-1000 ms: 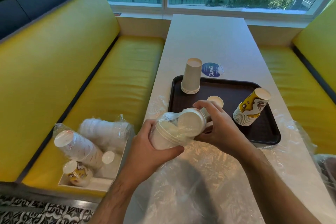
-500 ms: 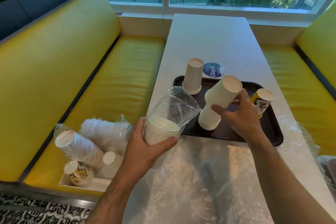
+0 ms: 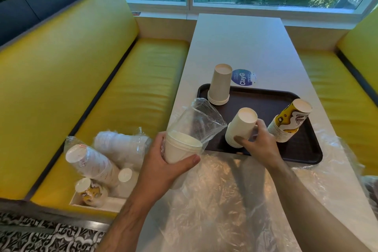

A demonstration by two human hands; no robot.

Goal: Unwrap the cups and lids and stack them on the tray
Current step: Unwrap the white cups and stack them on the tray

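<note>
A: What did the left hand [image 3: 163, 161] have?

B: It gripped a short nest of white paper cups [image 3: 180, 149], fingers and thumb curled round them, with a clear plastic wrapper [image 3: 196, 120] standing open above their rims. That bundle was held just off the near left corner of the brown tray [image 3: 306, 149], over the table edge.

A: And the right hand [image 3: 259, 145]?

B: Its thumb and fingers were wrapped round an upside-down stack of plain white cups [image 3: 241, 127], tilted, at the near edge of the tray. I could not tell whether the stack's lowest rim touched the tray floor.

A: What else stood on the tray?

B: A stack of tall beige cups [image 3: 219, 85], inverted and upright, in the far left corner. On the right side of the tray, a leaning stack of yellow printed cups [image 3: 288, 122], also bottoms up, just beside the right hand.

A: Anything beyond the tray?

B: A round blue sticker [image 3: 242, 77] on the white table [image 3: 241, 43], touching the tray's far rim in the view. Crumpled clear plastic sheeting [image 3: 225, 200] covered the table nearer than the tray.

A: And to the tray's left?

B: On the yellow bench seat [image 3: 133, 88], a white box [image 3: 98, 200] held wrapped sleeves of cups [image 3: 92, 161] and wrapped lids [image 3: 122, 145].
</note>
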